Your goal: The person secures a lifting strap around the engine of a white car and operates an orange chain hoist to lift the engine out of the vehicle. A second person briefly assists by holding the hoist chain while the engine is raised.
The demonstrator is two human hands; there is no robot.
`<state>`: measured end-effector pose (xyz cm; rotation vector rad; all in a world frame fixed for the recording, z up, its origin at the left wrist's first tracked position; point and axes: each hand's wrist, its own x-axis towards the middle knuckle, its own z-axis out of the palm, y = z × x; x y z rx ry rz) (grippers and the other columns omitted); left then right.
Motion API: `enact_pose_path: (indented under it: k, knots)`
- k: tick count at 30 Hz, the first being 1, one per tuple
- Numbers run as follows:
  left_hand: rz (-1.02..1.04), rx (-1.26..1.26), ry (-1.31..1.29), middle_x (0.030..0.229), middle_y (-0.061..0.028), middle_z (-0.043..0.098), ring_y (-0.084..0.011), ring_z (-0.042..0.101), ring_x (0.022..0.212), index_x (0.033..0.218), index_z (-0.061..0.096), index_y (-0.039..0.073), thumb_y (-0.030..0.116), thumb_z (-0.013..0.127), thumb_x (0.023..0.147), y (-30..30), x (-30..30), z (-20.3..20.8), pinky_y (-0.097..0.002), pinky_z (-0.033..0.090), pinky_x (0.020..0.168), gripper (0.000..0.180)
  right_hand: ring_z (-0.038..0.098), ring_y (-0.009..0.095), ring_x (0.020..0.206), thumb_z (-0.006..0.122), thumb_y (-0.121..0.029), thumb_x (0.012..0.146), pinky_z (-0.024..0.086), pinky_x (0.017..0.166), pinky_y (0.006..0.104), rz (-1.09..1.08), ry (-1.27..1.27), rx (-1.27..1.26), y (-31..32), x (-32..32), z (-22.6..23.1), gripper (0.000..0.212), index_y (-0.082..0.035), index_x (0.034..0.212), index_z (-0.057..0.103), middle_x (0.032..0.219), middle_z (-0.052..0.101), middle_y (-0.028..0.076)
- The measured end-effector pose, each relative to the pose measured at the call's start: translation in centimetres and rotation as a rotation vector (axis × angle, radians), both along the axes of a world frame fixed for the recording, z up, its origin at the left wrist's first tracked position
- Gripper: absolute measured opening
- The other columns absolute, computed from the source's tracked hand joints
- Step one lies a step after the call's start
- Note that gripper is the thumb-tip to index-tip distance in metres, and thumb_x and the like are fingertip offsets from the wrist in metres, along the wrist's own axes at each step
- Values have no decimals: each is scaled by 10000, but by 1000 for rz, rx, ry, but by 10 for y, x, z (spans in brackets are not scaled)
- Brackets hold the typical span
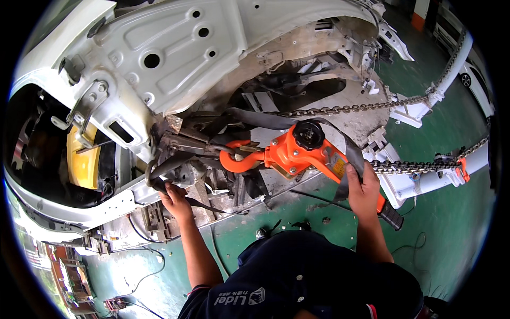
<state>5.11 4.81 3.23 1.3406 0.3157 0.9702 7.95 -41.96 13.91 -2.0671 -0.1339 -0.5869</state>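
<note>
An orange lever hoist (300,151) with a black knob hangs in front of me, its orange hook (239,159) joined to the metal clamp (194,144) at the car body. My left hand (175,203) is closed on a dark webbing strap (172,162), just below a metal ring (150,173) at the body's edge. To the right, my right hand (363,190) pinches the same kind of strap, a loop of which arches over the hoist. Below that hand the hoist's lever shows its black grip (391,217); whether my palm touches the lever cannot be made out.
A stripped white car body (186,58) fills the far left. Two chains (350,109) stretch right to white pulling posts (425,186). Under the car lies a worn metal platform (366,125). Cables (215,247) trail over the green floor (319,226).
</note>
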Motion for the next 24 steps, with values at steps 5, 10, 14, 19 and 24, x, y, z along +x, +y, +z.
enact_pose_path:
  k: [5, 10, 14, 19, 24]
  knots:
    - [32, 8, 27, 643, 60, 390, -51, 346, 551, 908, 497, 120, 263, 485, 1081, 2, 2, -3, -244, 307, 513, 225, 582, 319, 652, 652, -128, 957, 456, 616, 378, -16, -40, -5, -1, 1, 0, 172, 34, 949, 593, 776, 581, 165]
    - [36, 5, 38, 683, 62, 413, -50, 353, 570, 874, 468, 138, 277, 513, 1073, 1, 1, -1, -234, 296, 507, 246, 567, 317, 608, 661, -140, 952, 457, 593, 375, -40, -43, -25, -2, 1, 2, 180, 22, 924, 586, 730, 565, 159]
    - [49, 34, 38, 646, 66, 405, -44, 345, 566, 982, 547, 106, 288, 506, 1075, 1, 0, -2, -231, 295, 511, 208, 588, 312, 660, 660, -142, 953, 472, 619, 366, -34, -27, -27, -3, 0, 1, 166, 17, 956, 608, 776, 588, 151]
    - [32, -9, 50, 655, 75, 367, -37, 323, 596, 1080, 589, 76, 300, 523, 1069, 4, 0, -5, -230, 288, 550, 234, 604, 309, 705, 664, -159, 955, 475, 648, 377, -27, -23, 46, -3, 0, -1, 189, 17, 1012, 626, 804, 589, 148]
    - [51, -2, 56, 645, 75, 362, -40, 317, 585, 1076, 585, 76, 294, 520, 1069, 5, 2, -7, -233, 287, 546, 227, 592, 280, 680, 664, -153, 959, 470, 628, 364, -24, -33, 34, -2, 0, 1, 187, 26, 999, 625, 794, 588, 142]
